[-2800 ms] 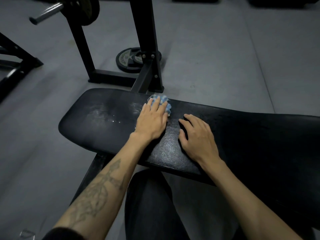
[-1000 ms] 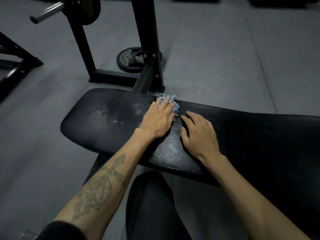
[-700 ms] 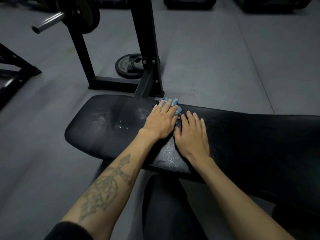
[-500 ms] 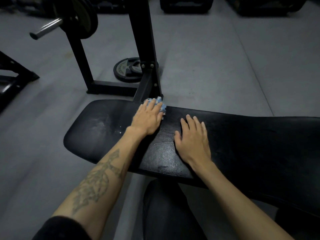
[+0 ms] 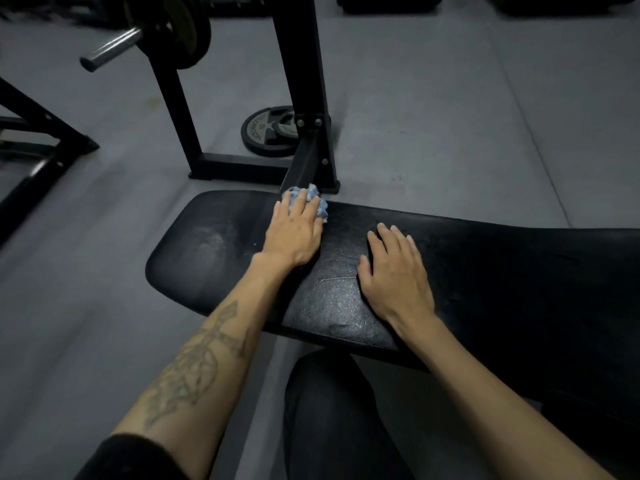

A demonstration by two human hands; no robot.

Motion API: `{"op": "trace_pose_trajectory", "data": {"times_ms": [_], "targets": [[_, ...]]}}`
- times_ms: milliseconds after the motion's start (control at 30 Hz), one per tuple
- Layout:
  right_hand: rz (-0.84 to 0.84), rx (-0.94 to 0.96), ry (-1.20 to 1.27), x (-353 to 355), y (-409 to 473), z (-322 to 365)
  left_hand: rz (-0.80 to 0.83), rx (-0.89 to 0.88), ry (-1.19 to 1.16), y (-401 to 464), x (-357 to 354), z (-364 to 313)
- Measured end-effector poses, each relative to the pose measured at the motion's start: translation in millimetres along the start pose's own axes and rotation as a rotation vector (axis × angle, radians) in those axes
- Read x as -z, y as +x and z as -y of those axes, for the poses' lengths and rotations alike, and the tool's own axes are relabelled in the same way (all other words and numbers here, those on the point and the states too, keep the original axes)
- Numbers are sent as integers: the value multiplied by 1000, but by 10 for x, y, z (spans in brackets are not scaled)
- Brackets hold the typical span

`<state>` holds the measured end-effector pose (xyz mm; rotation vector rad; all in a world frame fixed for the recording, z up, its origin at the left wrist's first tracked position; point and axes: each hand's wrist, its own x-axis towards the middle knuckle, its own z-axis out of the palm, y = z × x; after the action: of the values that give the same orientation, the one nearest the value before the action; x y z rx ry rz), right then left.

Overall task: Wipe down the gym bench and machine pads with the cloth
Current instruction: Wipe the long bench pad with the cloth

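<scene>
Here, from my head view, my left hand [image 5: 294, 233] presses flat, fingers straight, on the bunched blue cloth [image 5: 308, 200] at the far edge of the black bench pad [image 5: 502, 271], while my right hand [image 5: 394, 275] rests spread and empty on the pad just beside it. To wipe well, I judge I should keep even pressure and sweep toward the whitish smears [image 5: 214, 240] near the rounded end, overlapping passes.

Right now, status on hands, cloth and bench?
Left hand presses blue cloth flat at bench far edge. Right hand flat on pad, bracing. White smears left of cloth unwiped. Nothing in the way.
</scene>
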<state>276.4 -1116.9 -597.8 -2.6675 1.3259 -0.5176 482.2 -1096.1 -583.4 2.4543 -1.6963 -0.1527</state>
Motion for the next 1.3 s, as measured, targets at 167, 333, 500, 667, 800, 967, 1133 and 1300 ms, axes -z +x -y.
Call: {"op": "trace_pose_trajectory", "data": {"times_ms": [167,333,500,667,800,967,1133,1300], "targets": [[9,11,-11,5,-3,2,49,-213,-46,-158,-23,-53],[20,24,3,13,-5,-1,17,-74,-10,-11,24,138],[9,91,30,24,-4,5,21,-119,-27,-178,-12,-81],[-2,98,55,16,-1,6,30,-204,-8,-223,13,107],[-2,101,55,14,-7,-6,-20,-7,-30,-194,21,16],[-25,94,51,-8,-1,-2,7,-193,-48,-573,-43,-103],[-15,100,52,-4,-6,-9,2,-13,-47,-448,-18,72],[-18,87,59,-18,2,4,-5,-56,-94,-657,-71,-224]]}}
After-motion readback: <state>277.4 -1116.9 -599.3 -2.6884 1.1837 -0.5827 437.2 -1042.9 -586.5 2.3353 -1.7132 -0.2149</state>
